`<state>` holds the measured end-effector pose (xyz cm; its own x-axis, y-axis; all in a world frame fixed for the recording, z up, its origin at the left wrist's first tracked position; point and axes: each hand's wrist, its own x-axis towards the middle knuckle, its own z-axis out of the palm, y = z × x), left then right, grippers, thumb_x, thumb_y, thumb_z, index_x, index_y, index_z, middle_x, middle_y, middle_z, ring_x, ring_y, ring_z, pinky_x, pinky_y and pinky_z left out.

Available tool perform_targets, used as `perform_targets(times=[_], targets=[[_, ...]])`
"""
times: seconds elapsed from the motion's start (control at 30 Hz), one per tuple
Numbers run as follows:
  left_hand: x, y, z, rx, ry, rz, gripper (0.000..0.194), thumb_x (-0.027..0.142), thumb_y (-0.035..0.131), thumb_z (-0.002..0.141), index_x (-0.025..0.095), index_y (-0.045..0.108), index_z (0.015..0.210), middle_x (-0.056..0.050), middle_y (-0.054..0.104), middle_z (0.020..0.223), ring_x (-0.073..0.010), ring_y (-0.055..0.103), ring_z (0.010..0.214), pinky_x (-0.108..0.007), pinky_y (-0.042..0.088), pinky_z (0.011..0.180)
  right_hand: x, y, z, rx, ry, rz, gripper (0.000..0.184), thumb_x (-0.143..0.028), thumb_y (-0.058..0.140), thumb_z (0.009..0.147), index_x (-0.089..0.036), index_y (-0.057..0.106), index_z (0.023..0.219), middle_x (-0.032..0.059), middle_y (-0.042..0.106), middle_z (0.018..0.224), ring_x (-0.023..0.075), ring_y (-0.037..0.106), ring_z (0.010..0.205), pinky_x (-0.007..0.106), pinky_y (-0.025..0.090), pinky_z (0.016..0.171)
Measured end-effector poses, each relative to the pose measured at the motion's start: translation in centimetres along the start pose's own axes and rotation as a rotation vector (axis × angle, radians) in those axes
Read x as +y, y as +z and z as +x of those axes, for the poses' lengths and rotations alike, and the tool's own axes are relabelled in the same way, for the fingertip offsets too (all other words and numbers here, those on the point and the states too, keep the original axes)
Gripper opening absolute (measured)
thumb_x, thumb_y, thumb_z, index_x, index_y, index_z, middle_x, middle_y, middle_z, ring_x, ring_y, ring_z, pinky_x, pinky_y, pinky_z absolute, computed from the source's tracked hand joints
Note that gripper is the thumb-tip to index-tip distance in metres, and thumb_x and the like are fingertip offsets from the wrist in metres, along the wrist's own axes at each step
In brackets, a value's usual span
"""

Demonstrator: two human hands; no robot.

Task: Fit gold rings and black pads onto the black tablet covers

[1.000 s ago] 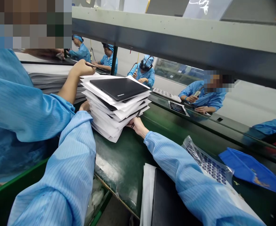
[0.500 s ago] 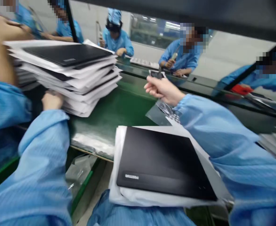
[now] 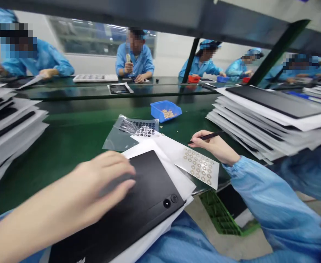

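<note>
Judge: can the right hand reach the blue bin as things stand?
Probably yes. The right hand is over the ring sheet; the blue bin sits just beyond the flat sticker sheets on the belt, and nothing upright stands between them.

a dark steel beam (image 3: 149, 14) runs across the top of the view, and thin black posts (image 3: 190, 54) stand under it. behind, the room has a white wall (image 3: 171, 47) with a long window (image 3: 100, 40), and light shines in the glass. a long green surface (image 3: 73, 135) goes across the room, with a darker one (image 3: 160, 86) behind it. below is a pale floor (image 3: 226, 244) and a green plastic crate (image 3: 217, 215).
</note>
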<state>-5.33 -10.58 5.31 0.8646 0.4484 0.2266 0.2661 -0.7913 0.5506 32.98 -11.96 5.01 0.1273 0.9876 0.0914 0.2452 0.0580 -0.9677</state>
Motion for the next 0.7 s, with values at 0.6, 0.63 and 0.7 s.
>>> perform_targets(times=[0.6, 0.63, 0.7], targets=[[-0.1, 8.1, 17.4, -0.257, 0.087, 0.322, 0.037, 0.024, 0.046, 0.091, 0.009, 0.056, 0.124, -0.014, 0.055, 0.131, -0.0324, 0.045, 0.121, -0.047, 0.038, 0.104, 6.1, 0.6, 2.3, 0.228, -0.045, -0.093, 0.032, -0.048, 0.064, 0.080, -0.019, 0.052, 0.080, 0.0012, 0.067, 0.053, 0.0185, 0.069, 0.050, 0.024, 0.055, 0.049], [0.0, 8.1, 17.5, -0.255, 0.083, 0.323, 0.037, 0.024, 0.046, 0.091, 0.009, 0.056, 0.124, -0.014, 0.054, 0.133, -0.0326, 0.045, 0.122, -0.047, 0.038, 0.104, 6.1, 0.6, 2.4, 0.223, -0.045, -0.094, 0.031, -0.047, 0.065, 0.079, -0.019, 0.052, 0.079, 0.0015, 0.067, 0.053, 0.0186, 0.069, 0.050, 0.024, 0.055, 0.049], [0.1, 8.0, 17.6, -0.250, 0.079, 0.331, 0.037, 0.024, 0.046, 0.091, 0.010, 0.056, 0.124, -0.013, 0.053, 0.134, -0.0323, 0.044, 0.124, -0.046, 0.038, 0.105, 6.2, 0.6, 2.6, 0.217, -0.047, -0.088, 0.031, -0.047, 0.066, 0.078, -0.018, 0.053, 0.079, 0.0019, 0.067, 0.052, 0.0187, 0.069, 0.049, 0.023, 0.054, 0.048]])
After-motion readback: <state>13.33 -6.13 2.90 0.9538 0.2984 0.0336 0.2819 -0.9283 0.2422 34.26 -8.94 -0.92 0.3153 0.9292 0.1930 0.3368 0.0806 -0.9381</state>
